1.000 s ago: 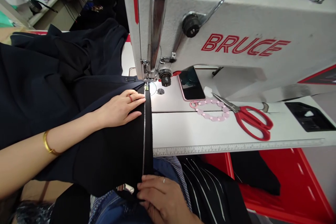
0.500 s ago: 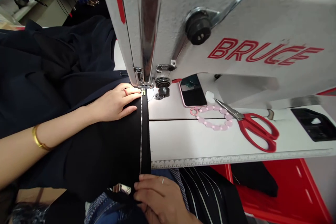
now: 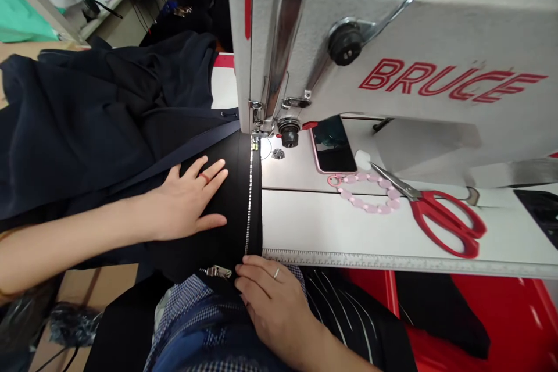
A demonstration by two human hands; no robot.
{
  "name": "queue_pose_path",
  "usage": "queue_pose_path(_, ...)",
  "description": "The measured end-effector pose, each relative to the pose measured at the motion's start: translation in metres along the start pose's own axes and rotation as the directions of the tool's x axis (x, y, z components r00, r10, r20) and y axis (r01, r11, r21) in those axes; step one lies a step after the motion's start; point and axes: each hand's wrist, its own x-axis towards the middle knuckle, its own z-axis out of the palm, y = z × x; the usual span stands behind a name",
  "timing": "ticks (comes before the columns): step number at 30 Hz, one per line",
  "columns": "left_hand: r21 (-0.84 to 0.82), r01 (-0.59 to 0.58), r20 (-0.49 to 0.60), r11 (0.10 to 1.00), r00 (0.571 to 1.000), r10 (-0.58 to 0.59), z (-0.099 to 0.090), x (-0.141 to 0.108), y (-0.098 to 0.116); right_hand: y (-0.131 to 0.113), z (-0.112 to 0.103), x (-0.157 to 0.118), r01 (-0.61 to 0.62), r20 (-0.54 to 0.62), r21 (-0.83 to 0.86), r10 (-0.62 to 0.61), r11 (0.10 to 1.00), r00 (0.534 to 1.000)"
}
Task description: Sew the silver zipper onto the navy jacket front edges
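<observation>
Dark fabric (image 3: 108, 128) spreads over the left of the table, and its black edge with a metal zipper (image 3: 249, 197) runs under the needle area of a white sewing machine (image 3: 392, 17). My left hand (image 3: 187, 200) lies flat on the fabric left of the zipper, fingers spread. Near the table's front edge, my right hand (image 3: 272, 302) pinches the fabric at the lower end of the zipper. A metal zipper pull (image 3: 218, 271) lies just left of its fingertips.
Right of the fabric lie a phone (image 3: 333, 145), a pink bead strap (image 3: 370, 207) and red-handled scissors (image 3: 449, 221). A ruler strip (image 3: 392, 263) lines the table's front edge. Below it is a red bin (image 3: 514, 314). Cluttered shelving (image 3: 126, 17) stands at the back left.
My left hand has drawn back from the needle area and spread its fingers on the fabric. My right hand still holds the zipper's lower end. The view has shifted left.
</observation>
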Motion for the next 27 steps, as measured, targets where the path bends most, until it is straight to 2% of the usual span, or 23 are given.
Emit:
queue_pose_path(2,0.04,0.026,0.003,0.999,1.0,-0.026,0.005,-0.015,0.01,0.001,0.003,-0.003,0.027,0.021,-0.046,-0.026,0.999,0.999)
queue_pose_path(4,0.078,0.042,0.007,0.996,0.999,-0.043,0.007,-0.021,0.013,0.001,0.004,-0.004,0.052,0.04,-0.095,-0.048,0.994,0.998)
queue_pose_path(8,0.125,0.066,0.06,0.99,0.996,-0.073,0.001,-0.016,0.014,-0.003,0.003,-0.001,0.071,0.082,-0.219,-0.054,0.973,0.995)
queue_pose_path(11,0.124,0.092,0.094,0.988,0.99,-0.104,-0.005,-0.012,0.021,-0.01,0.005,0.004,0.059,0.154,-0.303,-0.013,0.951,0.988)
queue_pose_path(16,0.089,0.032,-0.012,0.995,0.999,-0.031,0.005,-0.009,0.036,-0.018,0.007,0.009,-0.013,0.169,-0.398,0.087,0.917,0.982)
queue_pose_path(20,0.083,0.007,-0.077,0.997,0.997,0.0,0.017,-0.005,0.031,-0.018,0.004,0.003,-0.02,0.161,-0.314,0.074,0.949,0.984)
queue_pose_path(23,0.066,-0.014,-0.092,0.998,0.996,0.02,0.018,-0.002,0.023,-0.018,0.0,-0.003,-0.021,0.053,-0.187,0.032,0.982,0.998)
queue_pose_path(27,0.046,-0.03,-0.082,0.999,0.996,0.033,0.015,0.003,0.014,-0.02,-0.002,-0.005,-0.093,-0.022,-0.033,0.093,0.995,0.995)
